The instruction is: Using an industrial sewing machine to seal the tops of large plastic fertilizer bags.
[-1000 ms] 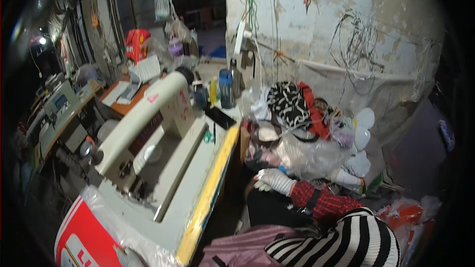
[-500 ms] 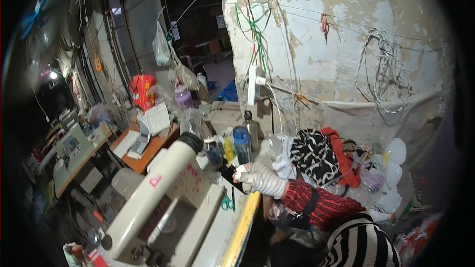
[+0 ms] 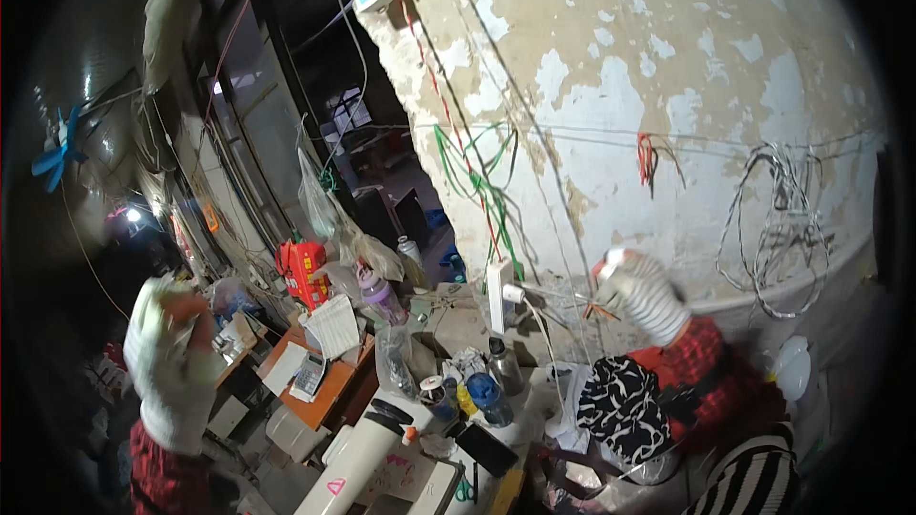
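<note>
Both my hands are raised, in pale gloves that leave the fingertips bare, with red-and-black sleeves. My left hand is up at the left, its fingers bent inward and smeared by motion. My right hand is raised in front of the peeling wall, above a black-and-white patterned cloth; its fingers look curled but are blurred. I see nothing held in either. Between and below them stands a cream sewing machine. A dark, flat, phone-like object and teal-handled scissors lie on its table.
Bottles, including a blue one and a dark metal one, stand behind the machine. A calculator rests on an orange-brown table. A white power strip hangs by the wall, with a wire coil further right.
The view has tilted up, so the scene sits lower. My right hand has risen from beside the machine's table to before the wall. My left hand has come up from the lower left edge.
</note>
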`<state>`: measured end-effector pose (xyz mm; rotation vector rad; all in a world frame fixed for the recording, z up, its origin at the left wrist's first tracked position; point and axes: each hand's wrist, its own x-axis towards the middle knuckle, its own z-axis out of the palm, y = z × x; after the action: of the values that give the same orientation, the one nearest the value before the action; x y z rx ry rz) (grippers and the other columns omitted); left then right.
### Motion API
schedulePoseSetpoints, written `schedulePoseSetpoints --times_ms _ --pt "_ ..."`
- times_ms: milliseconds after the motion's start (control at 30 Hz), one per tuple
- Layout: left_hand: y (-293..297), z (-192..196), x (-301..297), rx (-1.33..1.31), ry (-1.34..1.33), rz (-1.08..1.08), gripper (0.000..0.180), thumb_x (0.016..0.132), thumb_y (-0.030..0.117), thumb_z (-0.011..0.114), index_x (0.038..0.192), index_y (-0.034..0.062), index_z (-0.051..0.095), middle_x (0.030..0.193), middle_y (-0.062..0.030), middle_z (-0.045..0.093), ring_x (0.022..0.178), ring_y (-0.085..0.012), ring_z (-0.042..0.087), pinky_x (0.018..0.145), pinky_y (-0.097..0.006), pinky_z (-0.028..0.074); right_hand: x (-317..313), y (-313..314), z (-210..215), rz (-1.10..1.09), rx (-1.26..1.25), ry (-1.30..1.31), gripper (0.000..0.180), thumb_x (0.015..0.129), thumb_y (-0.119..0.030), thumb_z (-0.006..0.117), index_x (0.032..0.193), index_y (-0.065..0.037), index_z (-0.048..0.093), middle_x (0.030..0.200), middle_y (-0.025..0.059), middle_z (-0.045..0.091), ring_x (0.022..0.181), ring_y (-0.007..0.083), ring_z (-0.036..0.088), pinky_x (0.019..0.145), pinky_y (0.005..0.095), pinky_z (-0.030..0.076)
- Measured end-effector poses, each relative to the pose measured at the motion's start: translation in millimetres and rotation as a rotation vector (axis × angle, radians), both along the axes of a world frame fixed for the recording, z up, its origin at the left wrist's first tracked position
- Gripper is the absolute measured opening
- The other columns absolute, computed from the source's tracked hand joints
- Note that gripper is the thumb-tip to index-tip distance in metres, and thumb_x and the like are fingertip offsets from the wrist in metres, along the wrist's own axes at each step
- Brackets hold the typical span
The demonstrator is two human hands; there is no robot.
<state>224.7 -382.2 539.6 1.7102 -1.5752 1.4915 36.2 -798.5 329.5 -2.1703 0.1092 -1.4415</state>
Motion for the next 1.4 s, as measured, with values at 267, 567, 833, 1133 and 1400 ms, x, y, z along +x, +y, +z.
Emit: schedulePoseSetpoints --times_ms 267,567,833,1133,1400 --pt "-225 135 11 -0.101 0.257 -0.102 0.011 0.084 0.011 0.061 0.089 0.0020 0.064 0.070 -0.0037 0.059 0.066 -0.0082 0.054 0.061 -0.026 0.043 -40 -116 111 0.053 0.502 -0.122 0.018 0.089 -0.019 0.059 0.094 -0.002 0.064 0.066 0.0045 0.064 0.055 0.0087 0.057 0.052 0.0232 0.043" --pt "-378 236 70 -0.327 0.289 0.139 0.025 0.080 0.026 0.069 0.089 0.0037 0.066 0.072 -0.0075 0.064 0.065 -0.0140 0.060 0.063 -0.030 0.048 -61 -150 119 -0.315 -0.196 0.191 0.023 0.076 -0.011 0.060 0.097 -0.004 0.066 0.086 0.0167 0.066 0.073 0.0364 0.062 0.066 0.0405 0.051" --pt "-433 254 75 -0.395 0.352 0.419 0.043 0.073 0.033 0.066 0.105 0.0047 0.063 0.091 -0.0166 0.068 0.088 -0.0291 0.066 0.080 -0.036 0.050 -53 -153 115 -0.339 -0.168 0.175 0.026 0.073 -0.015 0.063 0.096 -0.005 0.069 0.084 0.0155 0.067 0.072 0.0340 0.063 0.067 0.0411 0.051" --pt "-384 311 111 -0.421 0.715 -0.201 0.027 0.072 0.020 0.068 0.092 0.0025 0.064 0.072 -0.0037 0.061 0.059 -0.0149 0.053 0.054 -0.029 0.043 -55 -153 114 -0.371 -0.121 0.240 0.025 0.071 -0.019 0.065 0.092 -0.006 0.070 0.078 0.0146 0.065 0.066 0.0321 0.060 0.062 0.0428 0.047" --pt "-350 343 127 -0.423 0.782 -0.249 0.011 0.082 0.009 0.068 0.089 0.0128 0.061 0.078 0.0014 0.062 0.063 -0.0078 0.059 0.049 -0.019 0.047 -50 -152 118 -0.345 -0.141 0.213 0.022 0.072 -0.014 0.066 0.091 -0.004 0.068 0.076 0.0145 0.065 0.066 0.0330 0.061 0.061 0.0414 0.048"
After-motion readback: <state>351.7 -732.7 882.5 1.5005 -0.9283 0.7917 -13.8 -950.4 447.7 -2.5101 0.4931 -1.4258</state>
